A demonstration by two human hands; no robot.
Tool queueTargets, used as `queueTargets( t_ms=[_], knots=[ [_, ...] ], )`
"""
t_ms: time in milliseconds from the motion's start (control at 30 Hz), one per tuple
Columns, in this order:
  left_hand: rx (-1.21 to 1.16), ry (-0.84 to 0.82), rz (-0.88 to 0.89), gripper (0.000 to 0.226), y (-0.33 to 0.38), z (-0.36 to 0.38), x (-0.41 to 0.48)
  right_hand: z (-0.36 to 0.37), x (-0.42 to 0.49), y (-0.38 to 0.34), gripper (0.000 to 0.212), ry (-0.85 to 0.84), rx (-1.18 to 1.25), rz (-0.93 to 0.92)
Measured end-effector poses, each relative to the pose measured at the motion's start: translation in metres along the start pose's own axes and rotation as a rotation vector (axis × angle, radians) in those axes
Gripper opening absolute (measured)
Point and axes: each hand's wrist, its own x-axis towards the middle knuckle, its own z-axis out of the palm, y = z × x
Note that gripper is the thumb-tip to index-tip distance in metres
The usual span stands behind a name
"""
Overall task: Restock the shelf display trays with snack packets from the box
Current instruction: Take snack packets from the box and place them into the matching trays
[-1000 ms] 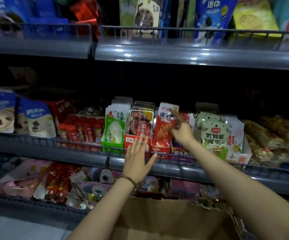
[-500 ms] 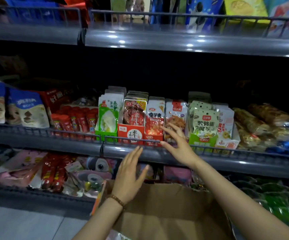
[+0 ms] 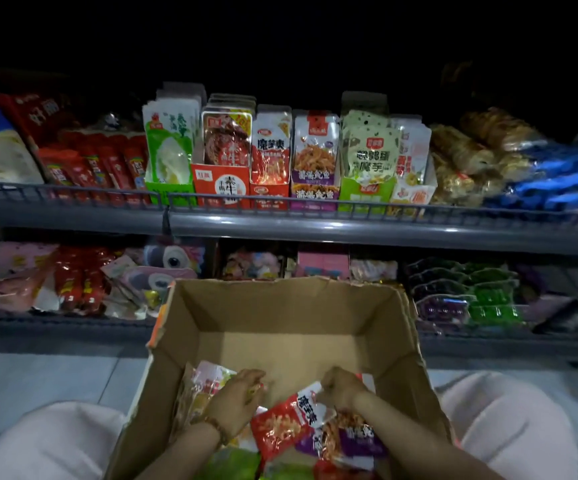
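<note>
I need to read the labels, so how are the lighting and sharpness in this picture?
Head view: dim, and the top goes black; glare spots dot the shelf rail, which bows with the wide lens; large print on the trays is legible; the red packet in the box is slightly soft.

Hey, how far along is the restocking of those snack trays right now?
Done: the shelf trays stand packed with upright packets. In hand: the right hand pinches a red packet in the box; the left hand touches other packets there. Left: purple packets and more lie in the box, unshelved.
</note>
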Motion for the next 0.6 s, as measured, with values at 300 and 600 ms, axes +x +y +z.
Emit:
queueTargets(
  t_ms=[300, 600],
  knots=[
    [-0.071, -0.23, -0.101, 0.083, 0.002, 0.01, -0.013, 0.011, -0.007, 0.005, 0.014, -0.047, 0.264, 0.042],
    [-0.568, -0.296, -0.101, 0.052, 0.017, -0.024, -0.005, -0.043, -0.03, -0.054, 0.018, 0.187, 0.632, -0.276]
  ],
)
